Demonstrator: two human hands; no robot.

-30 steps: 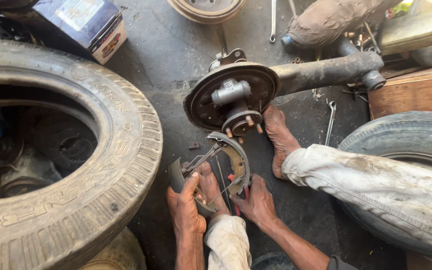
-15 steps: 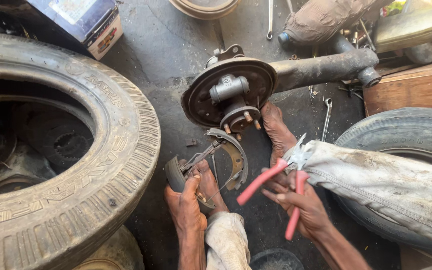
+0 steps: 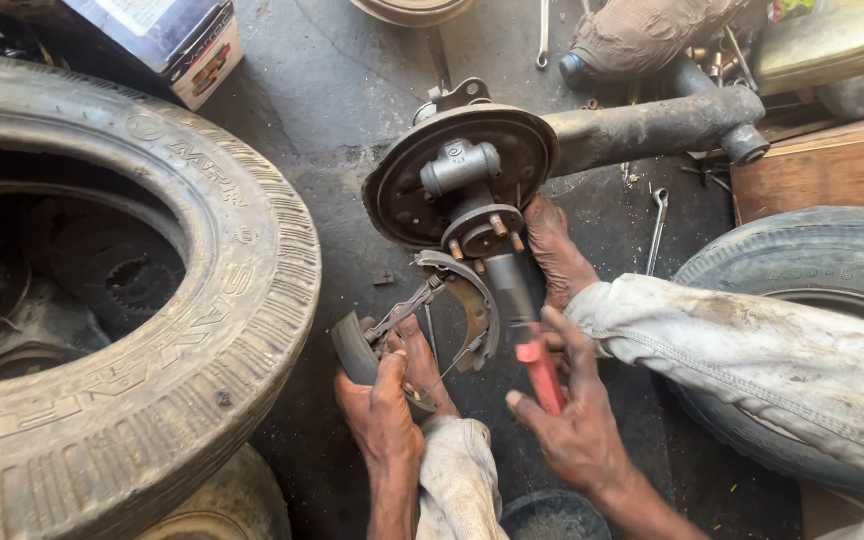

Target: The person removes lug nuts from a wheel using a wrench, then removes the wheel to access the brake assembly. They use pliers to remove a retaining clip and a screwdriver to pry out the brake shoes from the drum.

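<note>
Head view, left hand gripping brake shoes (on floor), right hand closed around red-handled pliers, beside backing plate.

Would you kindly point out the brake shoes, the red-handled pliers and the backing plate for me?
brake shoes [image 3: 472, 305]: head view, on the curved metal web of the right shoe.
red-handled pliers [image 3: 542, 372]: head view, on the red grip in the right hand.
backing plate [image 3: 402, 195]: head view, on its dark round face, left part.
</note>
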